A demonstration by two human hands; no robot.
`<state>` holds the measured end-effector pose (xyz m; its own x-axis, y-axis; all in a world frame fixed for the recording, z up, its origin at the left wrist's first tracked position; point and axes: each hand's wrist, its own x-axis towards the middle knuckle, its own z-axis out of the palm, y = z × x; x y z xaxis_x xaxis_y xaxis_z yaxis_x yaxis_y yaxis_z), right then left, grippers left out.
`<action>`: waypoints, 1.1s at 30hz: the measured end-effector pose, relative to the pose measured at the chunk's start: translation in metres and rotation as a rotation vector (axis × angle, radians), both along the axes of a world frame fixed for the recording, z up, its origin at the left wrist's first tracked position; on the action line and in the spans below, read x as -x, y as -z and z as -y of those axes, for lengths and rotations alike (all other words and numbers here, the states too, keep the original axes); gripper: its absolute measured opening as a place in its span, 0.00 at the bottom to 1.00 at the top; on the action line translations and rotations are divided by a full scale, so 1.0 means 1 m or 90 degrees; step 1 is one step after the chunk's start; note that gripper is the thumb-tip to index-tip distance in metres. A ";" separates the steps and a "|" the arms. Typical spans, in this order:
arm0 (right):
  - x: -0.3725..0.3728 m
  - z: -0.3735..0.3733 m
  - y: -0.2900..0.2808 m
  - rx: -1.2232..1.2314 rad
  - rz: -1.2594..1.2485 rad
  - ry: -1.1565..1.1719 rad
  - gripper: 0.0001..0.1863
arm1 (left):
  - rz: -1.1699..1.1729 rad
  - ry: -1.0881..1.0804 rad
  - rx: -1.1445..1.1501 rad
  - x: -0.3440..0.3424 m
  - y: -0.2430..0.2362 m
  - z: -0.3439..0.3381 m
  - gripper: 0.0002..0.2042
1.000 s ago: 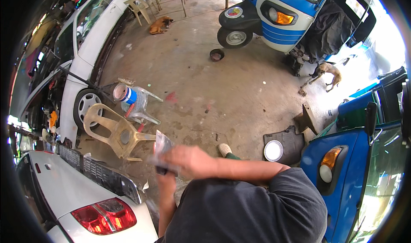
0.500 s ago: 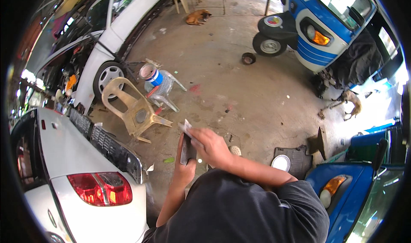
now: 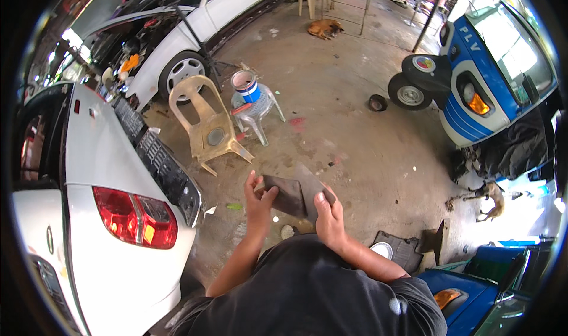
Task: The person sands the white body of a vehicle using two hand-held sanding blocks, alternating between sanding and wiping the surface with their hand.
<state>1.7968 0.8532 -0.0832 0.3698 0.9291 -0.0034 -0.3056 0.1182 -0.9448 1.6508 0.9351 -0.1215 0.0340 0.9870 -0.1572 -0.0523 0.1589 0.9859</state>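
In front of my chest, my left hand (image 3: 259, 210) grips a dark, flat rectangular piece (image 3: 285, 196), thumb on its upper face. My right hand (image 3: 331, 219) pinches a thin grey sheet (image 3: 310, 188), perhaps sandpaper, with the thumb on top. The sheet slants across the right end of the dark piece. Whether the two are joined or merely overlap, I cannot tell. Fingers under both pieces are partly hidden.
Ahead on the left stand a tan plastic chair (image 3: 201, 114) and a stool (image 3: 254, 112) bearing a paint can (image 3: 244, 86). A white car (image 3: 118, 217) flanks my left, a blue three-wheeler (image 3: 473, 120) the far right. Dogs lie at the back (image 3: 324, 28) and stand at right (image 3: 492, 201).
My hands have moved apart. The right hand, earlier laid over the dark piece, now holds the grey sheet at the right. The view has shifted, so the surroundings appear displaced.
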 end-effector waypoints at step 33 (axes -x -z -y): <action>-0.046 -0.018 0.023 -0.114 0.360 0.076 0.16 | 0.295 0.289 0.303 0.059 -0.026 -0.008 0.17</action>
